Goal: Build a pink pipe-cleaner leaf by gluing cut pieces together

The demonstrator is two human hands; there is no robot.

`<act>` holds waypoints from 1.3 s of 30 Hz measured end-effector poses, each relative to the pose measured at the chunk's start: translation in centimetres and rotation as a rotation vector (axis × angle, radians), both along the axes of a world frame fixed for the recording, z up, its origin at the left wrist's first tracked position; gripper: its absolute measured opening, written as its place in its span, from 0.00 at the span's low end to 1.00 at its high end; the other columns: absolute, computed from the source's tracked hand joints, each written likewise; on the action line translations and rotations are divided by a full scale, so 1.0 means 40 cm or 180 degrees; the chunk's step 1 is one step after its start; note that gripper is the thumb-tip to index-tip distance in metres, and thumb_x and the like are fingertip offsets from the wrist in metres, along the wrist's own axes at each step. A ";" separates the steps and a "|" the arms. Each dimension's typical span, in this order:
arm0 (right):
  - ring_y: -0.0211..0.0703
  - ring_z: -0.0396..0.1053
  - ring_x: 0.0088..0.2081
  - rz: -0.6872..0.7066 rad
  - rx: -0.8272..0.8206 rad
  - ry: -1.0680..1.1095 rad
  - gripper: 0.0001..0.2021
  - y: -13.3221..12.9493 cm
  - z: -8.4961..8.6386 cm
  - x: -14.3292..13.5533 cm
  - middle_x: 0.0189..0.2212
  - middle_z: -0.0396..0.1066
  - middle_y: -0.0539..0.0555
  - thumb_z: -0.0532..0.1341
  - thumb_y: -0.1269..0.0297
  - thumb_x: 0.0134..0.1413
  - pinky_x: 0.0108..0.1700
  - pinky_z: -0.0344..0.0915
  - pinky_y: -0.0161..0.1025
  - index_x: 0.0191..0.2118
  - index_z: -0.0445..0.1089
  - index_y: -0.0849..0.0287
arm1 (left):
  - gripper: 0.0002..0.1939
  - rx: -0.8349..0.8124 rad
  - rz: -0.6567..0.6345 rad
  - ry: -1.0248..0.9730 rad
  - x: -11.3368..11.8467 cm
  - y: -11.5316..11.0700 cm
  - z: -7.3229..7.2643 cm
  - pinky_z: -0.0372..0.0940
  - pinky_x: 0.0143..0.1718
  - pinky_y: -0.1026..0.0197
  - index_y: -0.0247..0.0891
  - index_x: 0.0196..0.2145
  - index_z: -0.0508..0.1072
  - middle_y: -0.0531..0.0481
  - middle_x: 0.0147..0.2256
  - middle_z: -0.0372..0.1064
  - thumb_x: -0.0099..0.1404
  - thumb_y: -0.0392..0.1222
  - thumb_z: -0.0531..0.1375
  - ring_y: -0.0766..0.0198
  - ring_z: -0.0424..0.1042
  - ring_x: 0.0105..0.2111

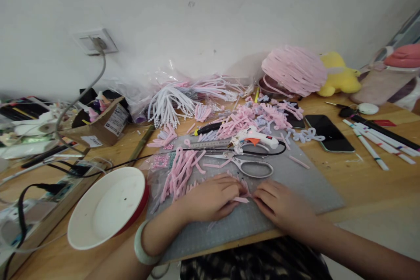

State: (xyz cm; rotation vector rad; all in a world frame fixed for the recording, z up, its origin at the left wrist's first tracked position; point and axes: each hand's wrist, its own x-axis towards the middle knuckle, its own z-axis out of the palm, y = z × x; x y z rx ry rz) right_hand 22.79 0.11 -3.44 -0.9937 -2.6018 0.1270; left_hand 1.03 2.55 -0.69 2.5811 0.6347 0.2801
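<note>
My left hand (211, 197), with a pale bangle (141, 245) on the wrist, is closed on a short pink pipe cleaner (241, 200) whose end pokes out past the fingers. Fingertip to fingertip with it, my right hand (280, 203) pinches at the same pink piece; the exact grip is partly hidden. Both rest low over a grey cutting mat (315, 192). Just beyond them lie scissors (256, 168) with grey handles and a white hot glue gun (262, 138). A heap of bent pink pipe cleaners (182, 170) sits left of my left hand.
On the left stand a white bowl (108, 210), a power strip (65, 188) and a cardboard box (108, 127). A black cord crosses the mat. Loose pipe cleaners (173, 100) crowd the back. A phone (330, 133) and several markers (370, 146) lie right.
</note>
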 end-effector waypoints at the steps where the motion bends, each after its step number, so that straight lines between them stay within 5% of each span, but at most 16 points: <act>1: 0.44 0.65 0.31 0.0073 0.0129 -0.0087 0.09 -0.001 -0.001 0.000 0.27 0.68 0.56 0.51 0.75 0.55 0.34 0.64 0.40 0.31 0.69 0.63 | 0.12 -0.0008 -0.0005 -0.0010 0.000 0.000 0.000 0.56 0.52 0.58 0.37 0.45 0.62 0.44 0.46 0.66 0.63 0.33 0.51 0.61 0.63 0.48; 10: 0.48 0.66 0.30 0.0470 0.0695 -0.0467 0.11 -0.013 -0.004 0.003 0.28 0.70 0.62 0.52 0.78 0.52 0.32 0.64 0.43 0.36 0.70 0.69 | 0.12 -0.0032 0.0077 -0.0150 -0.001 -0.003 0.005 0.55 0.52 0.57 0.38 0.44 0.61 0.45 0.46 0.66 0.62 0.33 0.51 0.62 0.63 0.47; 16: 0.43 0.68 0.34 0.0177 -0.0307 0.0083 0.12 0.001 0.009 0.027 0.32 0.72 0.56 0.52 0.73 0.57 0.36 0.67 0.39 0.42 0.70 0.62 | 0.07 -0.0040 0.0522 -0.0511 -0.016 -0.002 0.023 0.57 0.48 0.55 0.37 0.40 0.60 0.43 0.44 0.65 0.63 0.35 0.47 0.60 0.63 0.44; 22: 0.44 0.68 0.41 -0.0150 -0.0981 0.0566 0.12 0.050 0.086 0.007 0.39 0.72 0.56 0.55 0.63 0.57 0.43 0.64 0.40 0.44 0.69 0.59 | 0.12 -0.0125 0.1187 -0.0538 -0.018 -0.001 0.013 0.59 0.36 0.60 0.38 0.30 0.60 0.49 0.29 0.63 0.67 0.38 0.41 0.63 0.61 0.30; 27: 0.39 0.68 0.33 0.0198 -0.1409 0.0740 0.11 0.115 0.128 -0.053 0.35 0.72 0.53 0.59 0.61 0.53 0.36 0.64 0.35 0.41 0.69 0.58 | 0.11 -0.0123 0.1130 -0.0477 -0.008 0.004 0.007 0.58 0.35 0.62 0.37 0.30 0.65 0.52 0.27 0.66 0.66 0.38 0.46 0.65 0.64 0.29; 31: 0.38 0.67 0.30 0.0323 -0.1462 0.0955 0.07 0.141 0.107 -0.078 0.27 0.72 0.51 0.58 0.63 0.54 0.33 0.62 0.33 0.31 0.72 0.59 | 0.11 -0.0063 0.1374 -0.0298 -0.006 0.008 0.012 0.57 0.33 0.62 0.37 0.27 0.67 0.52 0.25 0.67 0.65 0.39 0.50 0.65 0.65 0.27; 39: 0.37 0.67 0.29 0.0098 -0.1491 0.1514 0.07 0.129 0.066 -0.066 0.27 0.71 0.52 0.58 0.64 0.53 0.31 0.63 0.33 0.32 0.72 0.59 | 0.05 -0.0209 0.1818 -0.0825 -0.015 0.014 0.011 0.60 0.34 0.62 0.37 0.32 0.70 0.53 0.27 0.70 0.61 0.39 0.55 0.65 0.67 0.29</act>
